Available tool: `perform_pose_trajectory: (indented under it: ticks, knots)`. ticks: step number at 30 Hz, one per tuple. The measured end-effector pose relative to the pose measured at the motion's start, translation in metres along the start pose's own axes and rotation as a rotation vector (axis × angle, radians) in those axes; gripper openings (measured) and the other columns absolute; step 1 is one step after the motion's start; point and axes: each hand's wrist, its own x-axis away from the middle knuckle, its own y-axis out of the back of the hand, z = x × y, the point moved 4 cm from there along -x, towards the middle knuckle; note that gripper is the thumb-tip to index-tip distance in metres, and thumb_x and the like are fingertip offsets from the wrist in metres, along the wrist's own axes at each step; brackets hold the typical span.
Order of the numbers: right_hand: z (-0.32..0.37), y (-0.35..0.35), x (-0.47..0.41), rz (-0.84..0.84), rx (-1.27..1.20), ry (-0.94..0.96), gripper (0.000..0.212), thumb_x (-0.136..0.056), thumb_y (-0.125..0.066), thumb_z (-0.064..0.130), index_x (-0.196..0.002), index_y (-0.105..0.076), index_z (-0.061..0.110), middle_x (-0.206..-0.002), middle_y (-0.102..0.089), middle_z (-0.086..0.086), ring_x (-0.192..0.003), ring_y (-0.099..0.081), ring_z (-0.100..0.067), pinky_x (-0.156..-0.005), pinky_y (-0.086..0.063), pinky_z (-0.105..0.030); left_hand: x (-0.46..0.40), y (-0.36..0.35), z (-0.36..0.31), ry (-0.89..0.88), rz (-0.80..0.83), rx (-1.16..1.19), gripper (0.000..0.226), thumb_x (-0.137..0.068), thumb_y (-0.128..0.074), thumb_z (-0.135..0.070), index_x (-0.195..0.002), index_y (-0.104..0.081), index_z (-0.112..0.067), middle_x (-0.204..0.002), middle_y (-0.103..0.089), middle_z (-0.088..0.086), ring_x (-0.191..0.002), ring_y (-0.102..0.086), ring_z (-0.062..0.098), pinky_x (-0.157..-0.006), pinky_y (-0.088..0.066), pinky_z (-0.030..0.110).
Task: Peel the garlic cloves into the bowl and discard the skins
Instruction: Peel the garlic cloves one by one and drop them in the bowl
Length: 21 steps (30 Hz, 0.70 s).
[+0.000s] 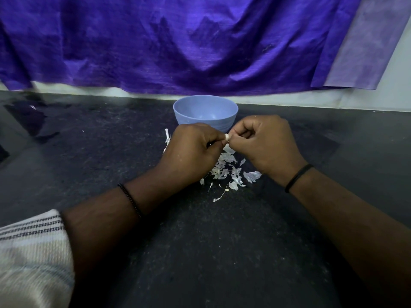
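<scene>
A small white garlic clove (226,137) is pinched between the fingertips of both hands, just in front of the blue bowl (205,112). My left hand (191,147) holds it from the left with curled fingers. My right hand (264,141) pinches it from the right, fingers curled too. Only the clove's tip shows between the fingers. Under the hands a heap of white garlic skins (229,172) lies on the dark counter (200,241). The bowl's visible inside looks bare; its bottom is hidden by the hands.
A purple cloth (178,41) hangs behind the bowl along the back wall. A single skin strip (166,135) lies left of the bowl. A striped sleeve (31,252) covers my left upper arm at the lower left.
</scene>
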Motion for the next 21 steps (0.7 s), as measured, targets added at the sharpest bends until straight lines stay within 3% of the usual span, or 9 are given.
perform_pose_trajectory:
  ticks: [6,10,14,21]
  knots:
    - [-0.004,-0.003,-0.001,0.040,-0.052,-0.036,0.012,-0.084,-0.072,0.015,-0.074,-0.076,0.019,-0.058,-0.067,0.009,-0.048,-0.051,0.002,-0.048,-0.037,-0.009,0.000,0.001,0.004,0.078,0.012,0.033,0.011,-0.091,-0.069,-0.014,-0.094,-0.080,-0.013,-0.064,-0.060,-0.022,-0.061,-0.061,-0.002,-0.063,-0.053,0.032]
    - [-0.006,-0.005,-0.001,0.071,-0.045,-0.033,0.010,-0.088,-0.073,0.022,-0.078,-0.076,0.024,-0.067,-0.072,0.006,-0.056,-0.060,-0.010,-0.054,-0.048,-0.023,0.000,0.001,0.008,0.162,0.037,0.057,0.012,-0.093,-0.067,-0.012,-0.090,-0.079,-0.012,-0.063,-0.066,-0.012,-0.061,-0.063,0.005,-0.058,-0.055,0.038]
    - [-0.005,-0.005,0.000,0.071,-0.074,-0.006,0.008,-0.088,-0.077,0.025,-0.081,-0.076,0.022,-0.064,-0.068,0.022,-0.059,-0.060,0.006,-0.057,-0.043,-0.009,0.000,0.001,0.009,0.210,0.046,0.075,0.017,-0.093,-0.063,-0.010,-0.086,-0.078,-0.014,-0.061,-0.068,-0.007,-0.055,-0.064,0.008,-0.055,-0.055,0.040]
    - [-0.007,-0.007,-0.001,0.042,-0.124,-0.004,0.007,-0.086,-0.077,0.015,-0.087,-0.071,0.019,-0.079,-0.071,0.005,-0.069,-0.063,-0.002,-0.064,-0.051,-0.014,0.003,-0.005,0.017,0.456,0.089,0.321,0.016,-0.096,-0.066,-0.018,-0.083,-0.074,-0.013,-0.061,-0.070,-0.001,-0.045,-0.061,0.008,-0.046,-0.051,0.025]
